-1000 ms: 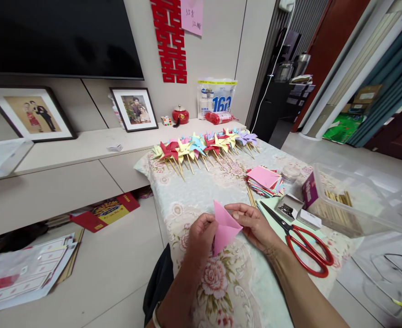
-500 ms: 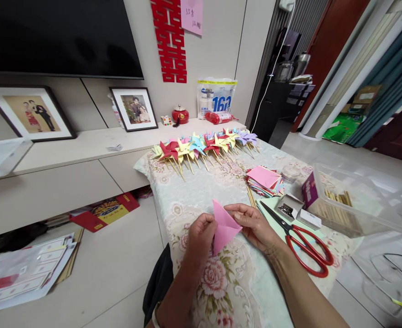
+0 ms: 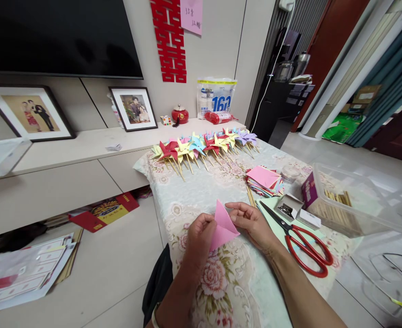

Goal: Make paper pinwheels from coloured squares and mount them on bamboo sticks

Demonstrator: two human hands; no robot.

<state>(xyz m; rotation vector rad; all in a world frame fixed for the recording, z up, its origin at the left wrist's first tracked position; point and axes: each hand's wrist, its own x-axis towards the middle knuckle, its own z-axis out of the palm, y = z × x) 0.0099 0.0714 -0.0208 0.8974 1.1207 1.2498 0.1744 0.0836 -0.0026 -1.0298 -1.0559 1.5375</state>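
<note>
A sheet of pink paper (image 3: 222, 231), creased and partly folded with one pointed corner upward, is held above the flowered tablecloth. My left hand (image 3: 201, 232) is closed on its left side, thumb and fingers pinching it. At the paper's right edge, my right hand (image 3: 251, 225) grips it, the index finger stretched along the upper part and the thumb near the edge. Red-handled scissors (image 3: 310, 250) lie to the right of my right hand. Beyond them is a small open box (image 3: 288, 207) of metal pins. A stack of coloured paper squares (image 3: 265, 177) sits farther back.
Several finished paper pinwheels (image 3: 197, 145) on sticks lie along the table's far end. A clear plastic tub (image 3: 374, 205) of wooden sticks stands at the right edge. Loose sticks (image 3: 251, 197) lie beside the paper stack. Behind is a low cabinet (image 3: 67, 180) with framed photos.
The pink paper has tilted and its lower corner has swung left toward my left hand. My right hand has shifted slightly along its edge. The things on the table are unmoved.
</note>
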